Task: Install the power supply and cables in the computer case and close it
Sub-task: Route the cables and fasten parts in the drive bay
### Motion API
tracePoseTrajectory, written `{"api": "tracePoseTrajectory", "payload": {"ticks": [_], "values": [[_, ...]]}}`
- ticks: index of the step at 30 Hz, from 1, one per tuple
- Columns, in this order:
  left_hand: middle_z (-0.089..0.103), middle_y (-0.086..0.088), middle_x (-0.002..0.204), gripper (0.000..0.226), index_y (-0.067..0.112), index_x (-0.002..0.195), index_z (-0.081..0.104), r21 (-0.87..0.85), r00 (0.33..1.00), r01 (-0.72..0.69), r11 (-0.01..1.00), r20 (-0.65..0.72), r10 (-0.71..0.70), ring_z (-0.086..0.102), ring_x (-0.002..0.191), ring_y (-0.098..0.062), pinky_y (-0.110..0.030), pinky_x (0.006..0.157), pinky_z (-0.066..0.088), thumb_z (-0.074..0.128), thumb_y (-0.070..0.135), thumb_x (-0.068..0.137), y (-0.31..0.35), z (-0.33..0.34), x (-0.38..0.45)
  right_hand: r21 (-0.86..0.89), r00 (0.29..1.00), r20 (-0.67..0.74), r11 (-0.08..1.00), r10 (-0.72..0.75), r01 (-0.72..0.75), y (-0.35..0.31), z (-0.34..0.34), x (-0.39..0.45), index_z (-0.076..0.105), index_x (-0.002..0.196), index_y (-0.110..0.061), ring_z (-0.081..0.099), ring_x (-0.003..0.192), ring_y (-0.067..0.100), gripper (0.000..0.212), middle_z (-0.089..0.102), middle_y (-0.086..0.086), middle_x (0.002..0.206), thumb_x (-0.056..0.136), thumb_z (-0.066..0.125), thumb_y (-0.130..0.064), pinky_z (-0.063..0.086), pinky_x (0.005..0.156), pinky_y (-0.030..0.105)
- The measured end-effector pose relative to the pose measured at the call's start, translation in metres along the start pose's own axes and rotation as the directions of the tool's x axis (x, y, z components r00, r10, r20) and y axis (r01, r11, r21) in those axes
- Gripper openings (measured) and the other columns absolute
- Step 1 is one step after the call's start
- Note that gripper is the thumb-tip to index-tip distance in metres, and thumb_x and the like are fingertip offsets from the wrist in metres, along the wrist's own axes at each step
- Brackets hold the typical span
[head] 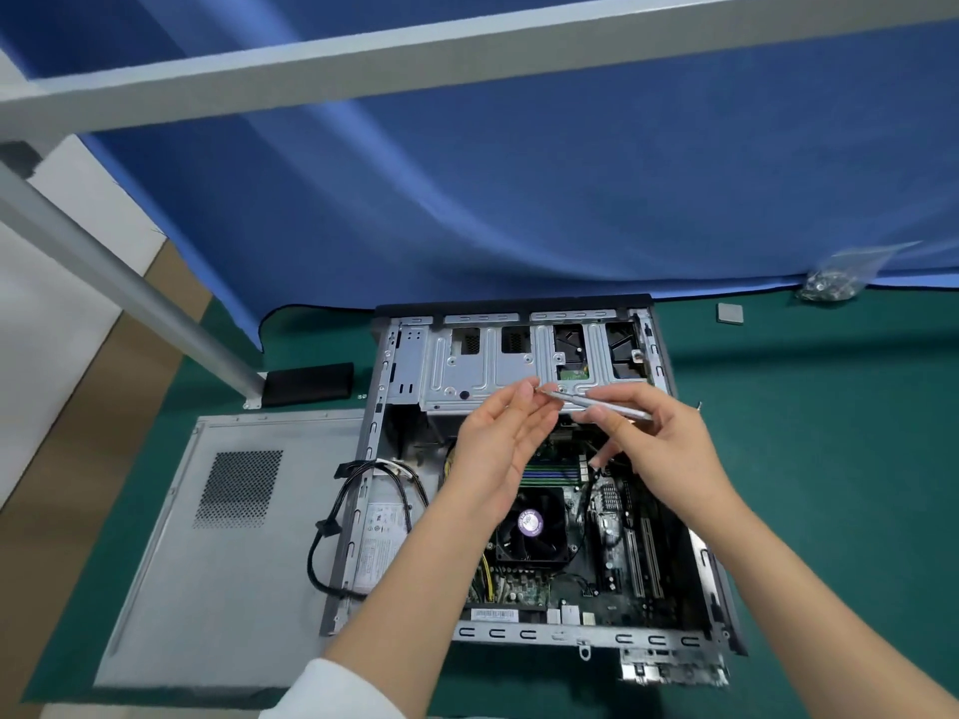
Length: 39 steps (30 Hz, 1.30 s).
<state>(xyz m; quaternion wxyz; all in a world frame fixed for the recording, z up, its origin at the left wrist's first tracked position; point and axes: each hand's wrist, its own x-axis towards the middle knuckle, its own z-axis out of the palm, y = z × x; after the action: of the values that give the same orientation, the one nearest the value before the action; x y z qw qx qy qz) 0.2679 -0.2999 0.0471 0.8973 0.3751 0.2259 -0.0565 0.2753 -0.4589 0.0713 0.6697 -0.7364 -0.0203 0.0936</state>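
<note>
The open computer case (674,640) lies on its side on the green mat, motherboard and CPU fan (529,526) showing. The grey power supply (379,542) sits at the case's left side, and its black cables (332,531) hang out over the left wall. Above the case, my right hand (659,448) holds a thin silver screwdriver (597,402). My left hand (503,448) pinches the screwdriver's tip with its fingertips. Whether a screw sits on the tip is too small to tell.
The grey side panel (228,552) with a vent grille lies flat left of the case. A clear bag of screws (830,282) and a small grey square pad (730,312) lie at the back right. A black block (306,384) sits by a metal frame leg (155,313).
</note>
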Motion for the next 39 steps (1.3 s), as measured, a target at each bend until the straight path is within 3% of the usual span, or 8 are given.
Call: {"api": "tracePoseTrajectory", "payload": {"ticks": [5, 10, 14, 18, 23, 29, 35, 39], "values": [[0.073, -0.013, 0.098, 0.018, 0.002, 0.103, 0.063, -0.033, 1.0, 0.028, 0.999, -0.013, -0.029, 0.07, 0.093, -0.019, -0.021, 0.07, 0.055, 0.058, 0.013, 0.089, -0.002, 0.003, -0.011, -0.057, 1.0, 0.009, 0.998, -0.014, 0.015, -0.003, -0.002, -0.01, 0.066, 0.094, -0.022, 0.066, 0.052, 0.021, 0.013, 0.074, -0.007, 0.083, 0.087, 0.066, -0.011, 0.046, 0.054, 0.014], [0.072, -0.013, 0.103, 0.02, 0.001, 0.106, 0.063, -0.017, 0.999, 0.041, 0.999, -0.016, -0.041, 0.069, 0.097, -0.021, -0.022, 0.072, 0.056, 0.059, 0.013, 0.089, -0.002, 0.004, -0.018, -0.103, 0.999, 0.022, 0.994, -0.038, 0.041, -0.006, -0.003, -0.016, 0.067, 0.092, -0.027, 0.067, 0.053, 0.019, 0.013, 0.073, -0.01, 0.083, 0.086, 0.067, -0.015, 0.044, 0.051, 0.013], [0.073, -0.012, 0.099, 0.027, 0.002, 0.104, 0.064, 0.014, 0.999, 0.044, 0.999, -0.004, -0.044, 0.07, 0.095, -0.02, -0.02, 0.07, 0.055, 0.063, 0.017, 0.082, -0.002, 0.003, -0.022, -0.185, 0.997, 0.033, 0.98, -0.068, 0.073, -0.009, -0.005, -0.017, 0.068, 0.085, -0.04, 0.068, 0.054, 0.016, 0.022, 0.071, -0.014, 0.083, 0.085, 0.069, -0.018, 0.049, 0.055, 0.022], [0.073, -0.012, 0.096, 0.02, 0.001, 0.103, 0.064, 0.102, 0.999, 0.039, 0.994, -0.011, -0.038, 0.071, 0.093, -0.021, -0.02, 0.07, 0.055, 0.062, 0.014, 0.088, -0.001, -0.001, -0.023, -0.28, 0.998, 0.041, 0.958, -0.046, 0.055, -0.01, -0.008, -0.015, 0.068, 0.084, -0.04, 0.068, 0.053, 0.015, 0.021, 0.071, -0.012, 0.081, 0.084, 0.07, -0.019, 0.051, 0.062, 0.036], [0.074, -0.013, 0.091, 0.017, 0.001, 0.1, 0.064, 0.2, 1.0, 0.029, 0.979, -0.006, -0.029, 0.071, 0.089, -0.022, -0.019, 0.068, 0.055, 0.061, 0.015, 0.09, -0.002, 0.001, -0.026, -0.264, 0.998, 0.066, 0.964, 0.002, 0.015, -0.013, -0.013, -0.013, 0.067, 0.084, -0.031, 0.065, 0.048, 0.019, 0.01, 0.073, -0.01, 0.073, 0.086, 0.068, -0.022, 0.043, 0.05, 0.026], [0.073, -0.016, 0.094, 0.022, 0.0, 0.104, 0.063, 0.248, 1.0, 0.029, 0.968, -0.001, -0.03, 0.071, 0.089, -0.022, -0.019, 0.07, 0.055, 0.062, 0.015, 0.089, -0.006, 0.003, -0.025, -0.294, 0.997, 0.077, 0.956, 0.016, 0.007, -0.014, -0.017, -0.014, 0.067, 0.088, -0.029, 0.067, 0.051, 0.017, 0.013, 0.073, -0.011, 0.075, 0.087, 0.067, -0.016, 0.039, 0.043, 0.017], [0.071, -0.019, 0.101, 0.03, -0.004, 0.114, 0.058, 0.294, 0.999, 0.02, 0.956, 0.022, -0.027, 0.071, 0.091, -0.023, -0.02, 0.071, 0.056, 0.061, 0.015, 0.091, -0.01, 0.006, -0.023, -0.277, 0.995, 0.092, 0.961, 0.038, -0.012, -0.01, -0.017, -0.013, 0.067, 0.091, -0.026, 0.067, 0.052, 0.019, 0.006, 0.073, -0.009, 0.076, 0.088, 0.066, -0.02, 0.041, 0.049, 0.024], [0.071, -0.017, 0.101, 0.035, 0.007, 0.119, 0.054, 0.295, 0.999, 0.017, 0.955, 0.03, -0.027, 0.07, 0.093, -0.025, -0.025, 0.075, 0.057, 0.063, 0.022, 0.089, -0.011, 0.008, -0.02, -0.277, 0.996, 0.084, 0.961, 0.028, -0.003, -0.01, -0.022, -0.009, 0.067, 0.088, -0.03, 0.068, 0.052, 0.02, 0.01, 0.073, -0.008, 0.08, 0.086, 0.068, -0.02, 0.042, 0.052, 0.025]]}}
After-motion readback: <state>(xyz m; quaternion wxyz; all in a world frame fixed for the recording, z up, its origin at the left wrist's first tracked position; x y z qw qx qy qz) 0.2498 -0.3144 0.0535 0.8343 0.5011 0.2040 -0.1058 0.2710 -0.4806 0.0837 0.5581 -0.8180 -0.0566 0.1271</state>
